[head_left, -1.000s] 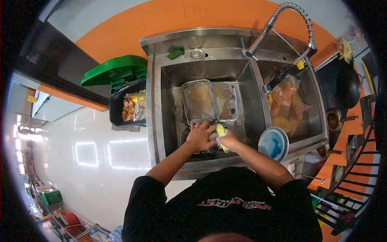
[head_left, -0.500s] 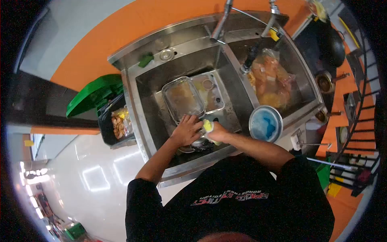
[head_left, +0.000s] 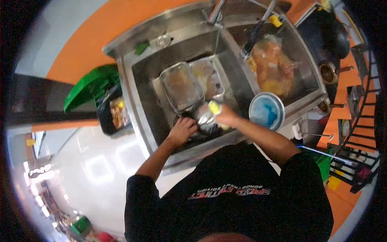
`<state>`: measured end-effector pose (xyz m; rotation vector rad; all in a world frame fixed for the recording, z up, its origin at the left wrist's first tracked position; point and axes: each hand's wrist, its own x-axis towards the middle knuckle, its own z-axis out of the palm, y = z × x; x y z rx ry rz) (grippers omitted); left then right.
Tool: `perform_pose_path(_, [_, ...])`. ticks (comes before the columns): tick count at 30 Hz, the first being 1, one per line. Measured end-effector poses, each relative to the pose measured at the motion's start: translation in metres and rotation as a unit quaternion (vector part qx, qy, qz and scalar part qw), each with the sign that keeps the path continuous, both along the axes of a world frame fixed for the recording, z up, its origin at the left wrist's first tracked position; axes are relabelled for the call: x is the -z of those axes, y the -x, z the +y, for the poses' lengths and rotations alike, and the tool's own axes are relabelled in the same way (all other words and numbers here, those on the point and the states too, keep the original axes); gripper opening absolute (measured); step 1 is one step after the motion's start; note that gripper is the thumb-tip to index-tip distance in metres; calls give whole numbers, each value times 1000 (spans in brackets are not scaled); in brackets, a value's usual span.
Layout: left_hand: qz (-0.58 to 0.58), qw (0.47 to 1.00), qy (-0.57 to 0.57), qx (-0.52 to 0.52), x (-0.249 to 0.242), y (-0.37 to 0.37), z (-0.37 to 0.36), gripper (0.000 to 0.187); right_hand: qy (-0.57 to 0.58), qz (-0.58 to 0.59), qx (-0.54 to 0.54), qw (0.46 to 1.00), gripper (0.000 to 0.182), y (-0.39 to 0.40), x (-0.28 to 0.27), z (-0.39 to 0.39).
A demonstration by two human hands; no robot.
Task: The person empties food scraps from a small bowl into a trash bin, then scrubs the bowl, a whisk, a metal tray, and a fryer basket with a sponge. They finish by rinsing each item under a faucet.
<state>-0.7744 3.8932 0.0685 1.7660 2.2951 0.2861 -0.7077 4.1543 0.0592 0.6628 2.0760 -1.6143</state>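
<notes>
In my right hand (head_left: 226, 117) is a yellow sponge (head_left: 215, 107), pressed against a shiny metal vessel (head_left: 204, 115) low in the left sink basin. My left hand (head_left: 183, 130) curls over the left edge of that vessel, its fingertips partly hidden. The vessel's lower part is dark and blurred, so its exact kind cannot be made out. Just beyond my hands lies a rectangular metal tray (head_left: 181, 88) holding cloudy water. A second tray (head_left: 219, 76) sits beside it, with bits of residue in it.
A metal bowl (head_left: 266, 111) of blue soapy liquid stands on the right of the sink divider. The right basin holds a plastic bag of orange-pink food (head_left: 272, 68). Faucets (head_left: 216, 16) rise at the back. A green-lidded bin (head_left: 90, 86) stands left.
My left hand has moved down and left, off the tray's near edge to the metal vessel. The right hand with the sponge has shifted slightly up and right, and more of the vessel shows.
</notes>
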Motion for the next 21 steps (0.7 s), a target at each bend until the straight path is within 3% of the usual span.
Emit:
perform_pose_path(2, [12, 998, -46, -27, 8, -7, -11, 18, 37, -58, 82, 994, 27, 2, 2, 7])
perform_pose_path(4, [-65, 996, -34, -46, 7, -7, -22, 13, -35, 58, 117, 991, 27, 7, 15, 13])
perform_pose_path(6, [-61, 994, -66, -62, 7, -10, -35, 11, -94, 85, 99, 987, 26, 17, 9, 17])
perform_pose_path(8, [-53, 991, -98, -69, 0, -16, -48, 9, -240, 108, 10, 965, 28, 24, 8, 21])
perform_pose_path(11, [4, 986, -163, -23, -30, -19, -53, 18, -320, 114, -28, 940, 29, 26, 19, 17])
perform_pose_path(13, [3, 985, -172, -24, -45, -25, -53, 22, -394, 3, -95, 914, 31, 24, 18, 11])
perform_pose_path(16, [-15, 988, -147, -37, -56, -32, -55, 26, -406, -27, -159, 899, 30, 19, 66, 13])
perform_pose_path(21, [30, 998, -49, -24, -45, -36, -66, 21, -397, -22, -228, 889, 23, -5, 72, 11])
